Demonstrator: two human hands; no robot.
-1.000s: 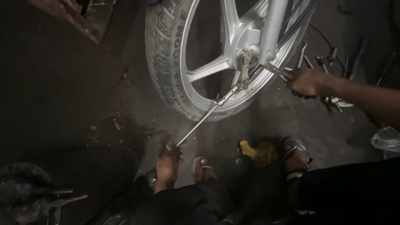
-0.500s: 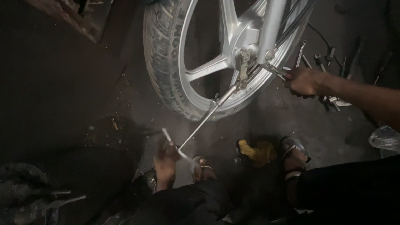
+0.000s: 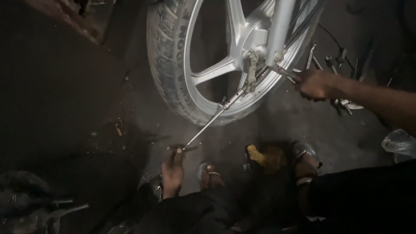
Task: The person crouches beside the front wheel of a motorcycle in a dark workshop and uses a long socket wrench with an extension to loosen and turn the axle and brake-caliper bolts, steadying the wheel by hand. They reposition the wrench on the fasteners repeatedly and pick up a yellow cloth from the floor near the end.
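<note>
From the head camera we look down on a motorcycle wheel (image 3: pixel 208 65) standing upright on a dark, gritty floor (image 3: pixel 286 125), its silver spokes meeting at the hub (image 3: pixel 253 54) beside the fork leg (image 3: pixel 279 26). Our left hand (image 3: pixel 173 167) sits low near the floor, fingers curled around the end of a long thin rod (image 3: pixel 208 125); gripping it at the far end gives the most leverage on the wheel's axle area, where the rod's other end meets a bracket (image 3: pixel 250 71). Our right hand (image 3: pixel 314 84) reaches in from the right, fingers closed on a small tool (image 3: pixel 284 72) set against the axle nut, seemingly to steady that side while the rod works the other. A scatter of spanners (image 3: pixel 336 60) lies on the floor behind that hand, within easy reach. Our sandalled feet (image 3: pixel 212 173) are planted just beneath the wheel, with a yellow rag (image 3: pixel 264 157) between them.
</note>
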